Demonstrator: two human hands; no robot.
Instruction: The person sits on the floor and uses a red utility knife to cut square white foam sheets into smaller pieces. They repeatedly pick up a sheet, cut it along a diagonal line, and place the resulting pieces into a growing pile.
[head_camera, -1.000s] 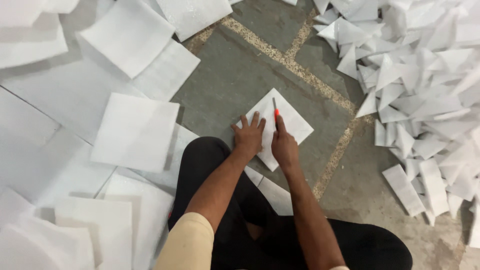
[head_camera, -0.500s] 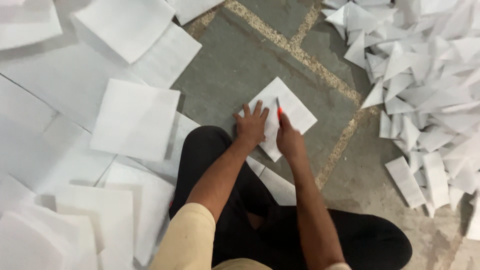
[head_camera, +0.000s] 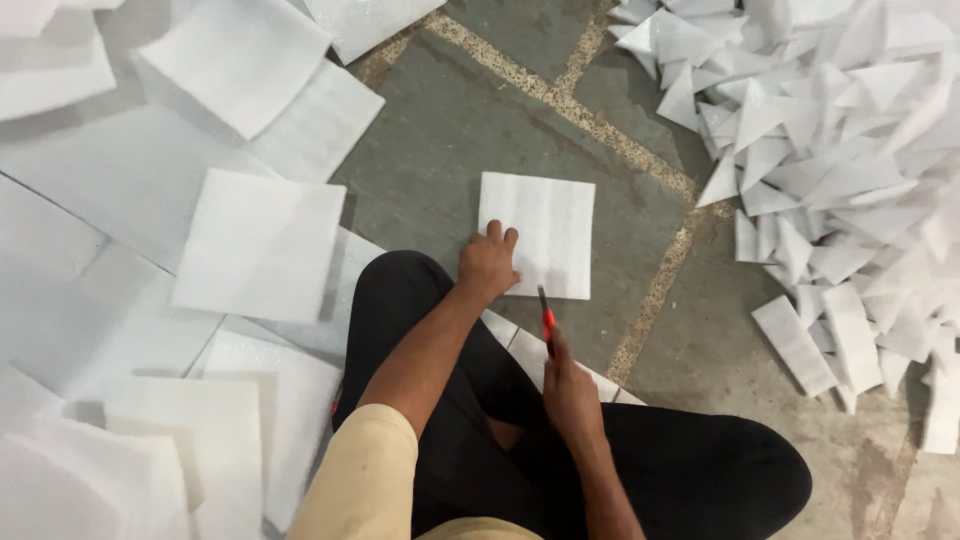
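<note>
Your left hand (head_camera: 487, 265) lies flat on the white foam square (head_camera: 536, 235), fingers spread a little, pressing its lower left corner; it grips nothing. The square lies on the grey stone floor (head_camera: 450, 130), just in front of your knee in black trousers (head_camera: 690, 465). Your right hand (head_camera: 570, 385) is closed around a red-handled cutter (head_camera: 546, 318), its tip pointing up to the lower edge of the square, very near to it; I cannot tell if it touches. At your left lie big white foam sheets (head_camera: 258, 245), some overlapping. At your right there is a heap of small cut pieces (head_camera: 850, 150), many triangular.
</note>
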